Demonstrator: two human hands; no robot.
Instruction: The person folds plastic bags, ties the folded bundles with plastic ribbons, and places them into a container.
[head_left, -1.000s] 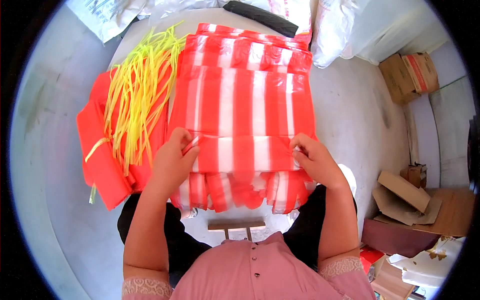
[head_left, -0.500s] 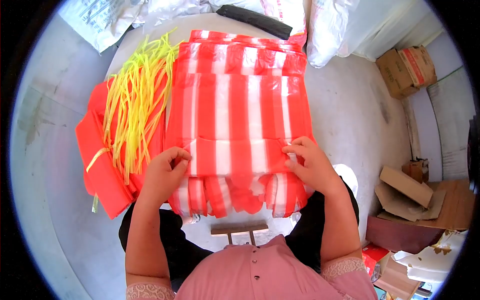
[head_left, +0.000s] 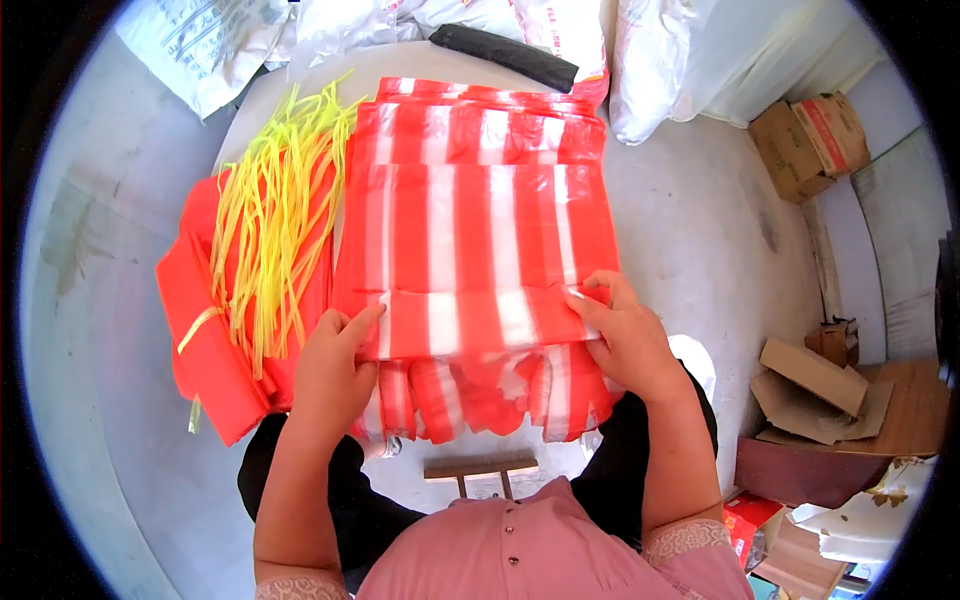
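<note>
A stack of red-and-white striped plastic bags lies in front of me, its handle-shaped ends hanging toward my lap. Across the near part of the top bag runs a folded-over strip. My left hand grips the left end of this strip between thumb and fingers. At the opposite end, my right hand is closed on the strip, thumb on top and index finger bent. To the left of the stack, a bunch of yellow plastic ties lies over folded red plastic bags.
A black roll lies at the far edge of the table, near white sacks. Cardboard boxes stand on the floor to the right, with an opened carton nearer. A wooden stool shows below the stack.
The fingers of my left hand have straightened along the strip's end, and its thumb has shifted. My right hand has changed its grip slightly. The whole view has shifted a little.
</note>
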